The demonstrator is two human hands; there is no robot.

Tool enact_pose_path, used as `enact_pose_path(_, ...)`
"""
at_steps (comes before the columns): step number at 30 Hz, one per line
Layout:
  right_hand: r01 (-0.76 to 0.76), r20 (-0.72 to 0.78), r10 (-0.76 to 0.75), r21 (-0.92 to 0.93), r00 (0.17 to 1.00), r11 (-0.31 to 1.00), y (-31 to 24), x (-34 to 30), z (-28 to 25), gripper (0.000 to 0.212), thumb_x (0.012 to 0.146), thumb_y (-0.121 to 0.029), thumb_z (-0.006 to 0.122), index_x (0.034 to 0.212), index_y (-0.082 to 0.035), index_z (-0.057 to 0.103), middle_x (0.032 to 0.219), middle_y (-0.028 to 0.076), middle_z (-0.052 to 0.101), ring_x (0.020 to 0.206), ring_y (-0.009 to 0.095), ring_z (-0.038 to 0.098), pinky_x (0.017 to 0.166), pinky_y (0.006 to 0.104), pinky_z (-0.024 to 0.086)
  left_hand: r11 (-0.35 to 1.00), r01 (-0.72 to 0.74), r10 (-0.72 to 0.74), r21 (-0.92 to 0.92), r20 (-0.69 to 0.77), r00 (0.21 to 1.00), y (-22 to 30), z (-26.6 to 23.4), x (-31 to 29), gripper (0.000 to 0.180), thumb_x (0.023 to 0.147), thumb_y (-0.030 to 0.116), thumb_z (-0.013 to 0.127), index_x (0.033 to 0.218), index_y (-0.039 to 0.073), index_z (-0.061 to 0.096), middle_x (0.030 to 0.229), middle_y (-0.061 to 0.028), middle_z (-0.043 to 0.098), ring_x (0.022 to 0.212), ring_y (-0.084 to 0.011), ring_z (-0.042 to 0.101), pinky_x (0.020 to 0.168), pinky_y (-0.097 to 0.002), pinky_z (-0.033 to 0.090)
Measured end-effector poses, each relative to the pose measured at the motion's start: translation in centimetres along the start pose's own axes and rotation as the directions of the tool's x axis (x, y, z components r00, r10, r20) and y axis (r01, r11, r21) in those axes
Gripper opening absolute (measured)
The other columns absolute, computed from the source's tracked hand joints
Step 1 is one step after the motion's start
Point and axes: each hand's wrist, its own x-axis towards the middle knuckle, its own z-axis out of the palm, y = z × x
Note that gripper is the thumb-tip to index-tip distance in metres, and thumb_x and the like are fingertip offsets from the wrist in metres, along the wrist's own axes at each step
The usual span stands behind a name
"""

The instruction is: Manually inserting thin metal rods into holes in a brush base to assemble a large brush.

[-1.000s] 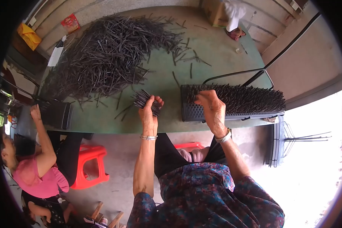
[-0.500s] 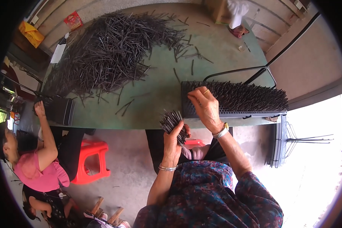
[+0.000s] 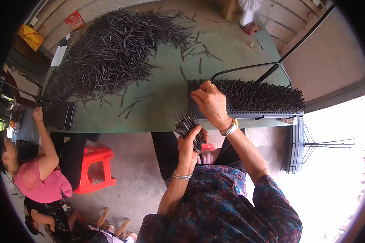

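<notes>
Many dark sticks (image 3: 185, 124) are clamped in the fingers of the left hand (image 3: 189, 142), just off the near left corner of the perforated block (image 3: 244, 112), probably to keep them close to the right hand (image 3: 213, 104), whose fingertips are together over the block's left end; whether they grip one cannot be told. A loose pile (image 3: 109, 52) lies far left, seemingly within reach

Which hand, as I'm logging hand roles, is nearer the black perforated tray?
Right: the right hand is at the left end of the tray; the left hand, holding black sticks, is beyond its near edge.
</notes>
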Motion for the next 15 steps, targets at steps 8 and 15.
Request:
enact_pose_path(8,-0.551,0.609,0.236,0.403,0.757,0.731,-1.0,-1.9,-6.0,0.034,0.091,-0.021,0.069,0.116,0.001,0.064,0.075,0.004,0.064,0.066,0.008,0.057,0.06,0.0264,0.048,1.0,-0.001,0.0,0.014,0.018,1.0,0.1,-0.6,-0.2,0.016,0.084,0.011,0.073,0.093,-0.001,0.066,0.075,-0.0121,0.069,0.061,-0.0194,0.067,0.057,-0.0298,0.056)
enact_pose_path(15,-0.66,0.647,0.266,0.498,0.714,0.562,-0.8,-2.8,-5.9,0.018,0.09,-0.012,0.066,0.099,0.003,0.065,0.072,0.004,0.062,0.063,0.007,0.055,0.057,0.0249,0.047,1.0,0.009,-0.011,0.022,0.082,0.997,0.1,0.3,-0.7,0.019,0.086,0.013,0.072,0.097,-0.001,0.066,0.077,-0.0135,0.07,0.065,-0.0215,0.069,0.057,-0.0302,0.056)
